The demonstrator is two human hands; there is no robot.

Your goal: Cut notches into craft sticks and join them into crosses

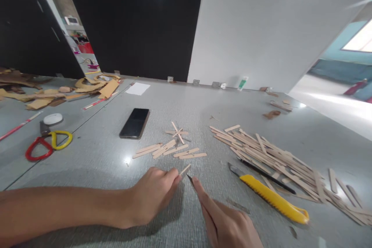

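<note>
My left hand [155, 195] rests on the grey table [95, 155] with its fingers pinched on a short wooden stick [185, 169]. My right hand [223, 221] is closed around a thin dark blade or tool [190, 179], its index finger stretched along it, the tip right beside the stick. Just beyond my hands lie several cut stick pieces [171, 150]. A big heap of wooden craft sticks [279, 159] spreads out to the right.
A yellow utility knife [273, 197] and a black pen [266, 175] lie by the heap. A black phone [135, 123] lies ahead, red-and-yellow scissors [48, 145] and a white oval object [52, 118] to the left, cardboard scraps [58, 93] at far left.
</note>
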